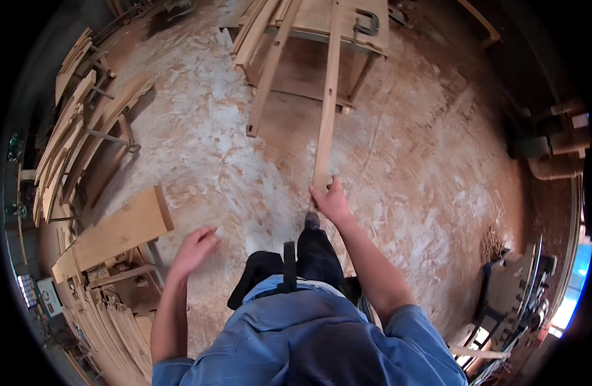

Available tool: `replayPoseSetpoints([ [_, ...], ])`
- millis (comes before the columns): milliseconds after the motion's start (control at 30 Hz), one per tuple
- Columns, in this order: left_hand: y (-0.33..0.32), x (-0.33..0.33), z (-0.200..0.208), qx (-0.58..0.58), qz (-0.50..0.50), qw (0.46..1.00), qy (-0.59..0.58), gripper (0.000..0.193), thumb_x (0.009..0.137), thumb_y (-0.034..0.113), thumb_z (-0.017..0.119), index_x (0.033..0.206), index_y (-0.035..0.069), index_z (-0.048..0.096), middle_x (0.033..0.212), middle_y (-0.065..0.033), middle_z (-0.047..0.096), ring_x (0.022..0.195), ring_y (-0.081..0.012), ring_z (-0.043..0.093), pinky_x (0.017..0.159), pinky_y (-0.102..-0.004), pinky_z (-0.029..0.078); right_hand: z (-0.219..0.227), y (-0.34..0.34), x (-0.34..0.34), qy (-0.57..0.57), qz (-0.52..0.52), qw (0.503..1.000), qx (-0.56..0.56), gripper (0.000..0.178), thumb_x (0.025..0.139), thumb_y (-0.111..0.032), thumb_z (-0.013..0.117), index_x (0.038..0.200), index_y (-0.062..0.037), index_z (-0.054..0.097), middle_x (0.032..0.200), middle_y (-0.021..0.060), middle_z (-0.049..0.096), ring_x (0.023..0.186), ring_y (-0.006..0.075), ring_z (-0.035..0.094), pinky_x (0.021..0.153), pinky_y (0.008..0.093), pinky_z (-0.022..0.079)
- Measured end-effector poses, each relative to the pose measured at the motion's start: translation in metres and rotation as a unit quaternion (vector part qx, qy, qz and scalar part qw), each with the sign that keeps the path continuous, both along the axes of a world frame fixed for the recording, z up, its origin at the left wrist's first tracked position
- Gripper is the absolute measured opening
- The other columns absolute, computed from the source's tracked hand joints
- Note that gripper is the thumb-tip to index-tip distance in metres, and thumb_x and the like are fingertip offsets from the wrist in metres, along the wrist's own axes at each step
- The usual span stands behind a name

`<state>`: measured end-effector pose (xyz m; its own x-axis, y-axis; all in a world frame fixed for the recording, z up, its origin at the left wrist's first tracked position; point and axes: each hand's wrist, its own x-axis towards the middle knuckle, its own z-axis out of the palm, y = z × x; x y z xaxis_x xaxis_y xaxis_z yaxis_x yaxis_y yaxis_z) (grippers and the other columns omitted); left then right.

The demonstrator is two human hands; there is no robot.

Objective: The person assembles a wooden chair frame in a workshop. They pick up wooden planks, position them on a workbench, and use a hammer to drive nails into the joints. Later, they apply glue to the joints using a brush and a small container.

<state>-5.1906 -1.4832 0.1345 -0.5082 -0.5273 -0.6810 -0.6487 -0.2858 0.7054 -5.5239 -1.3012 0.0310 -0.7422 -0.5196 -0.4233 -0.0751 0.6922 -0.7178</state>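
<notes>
- Strip [327, 109]: slotted wood, near end in the worker's right hand [333, 202], the rest running straight ahead, away from the body and over the table [312, 19], leaning a touch right.
- Right hand is the nearer one: thumb and fingers closed about that end, though from here I can't make out what the fingers do underneath.
- Left hand [198, 249] hangs well off to the left, fingers loosely curled, holding nothing.
- Second strip [266, 80] juts off the table left of the first, its end short of the worker.
- Clamp [374, 24] sits at the table's edge, right of the held strip.
- Shoe [312, 220] shows just below the held end; a wide board [116, 231] lies left of the left hand.
</notes>
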Motion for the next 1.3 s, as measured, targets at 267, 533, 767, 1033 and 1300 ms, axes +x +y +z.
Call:
replayPoseSetpoints([
  [267,-0.117,-0.178,-0.088,-0.078,-0.009,0.997,0.02,0.04,0.095,0.031,0.059,0.121,0.001,0.06,0.101,-0.0039,0.064,0.082,-0.0126,0.057,0.074,-0.0306,0.049,-0.014,-0.021,-0.008,0.0,0.005,1.0,0.0,0.066,0.082,-0.031,0.074,0.126,0.0043,0.039,0.106,0.0339,0.062,0.104,0.0521,0.059,0.085,0.052,0.051],
  [533,-0.17,-0.281,-0.16,0.04,0.083,0.993,0.075,0.041,0.092,0.036,0.062,0.114,0.001,0.061,0.09,-0.0097,0.069,0.086,-0.0194,0.064,0.079,-0.0331,0.051,0.01,0.004,-0.021,-0.294,-0.118,0.932,-0.175,0.043,0.093,-0.012,0.062,0.132,-0.0037,0.048,0.113,0.0094,0.063,0.097,0.0164,0.061,0.076,0.0337,0.052],
  [767,-0.155,-0.276,-0.155,0.03,0.013,0.994,0.1,0.035,0.091,0.034,0.065,0.102,0.001,0.058,0.084,-0.0124,0.065,0.077,-0.0231,0.066,0.063,-0.0387,0.056,0.032,-0.025,-0.008,-0.437,-0.202,0.857,-0.186,0.021,0.1,-0.028,0.057,0.103,-0.009,0.05,0.078,0.0072,0.06,0.063,0.0216,0.063,0.054,0.0382,0.055],
  [1033,-0.026,-0.206,-0.08,-0.156,-0.069,0.982,-0.084,0.059,0.081,0.038,0.072,0.118,-0.005,0.055,0.107,-0.0289,0.067,0.105,-0.0426,0.064,0.091,-0.045,0.051,0.033,-0.029,-0.008,-0.537,-0.217,0.783,-0.227,0.03,0.1,-0.039,0.056,0.105,-0.0095,0.05,0.085,0.0094,0.06,0.07,0.0248,0.063,0.061,0.0403,0.055],
  [1300,0.046,-0.139,-0.067,-0.092,-0.001,0.994,-0.061,0.058,0.081,0.038,0.074,0.118,-0.003,0.054,0.105,-0.0254,0.069,0.102,-0.0367,0.068,0.088,-0.041,0.052,0.019,-0.006,-0.018,-0.614,-0.229,0.69,-0.308,0.055,0.1,-0.062,0.036,0.12,-0.0124,0.049,0.086,0.0085,0.058,0.07,0.0251,0.059,0.066,0.0448,0.051],
])
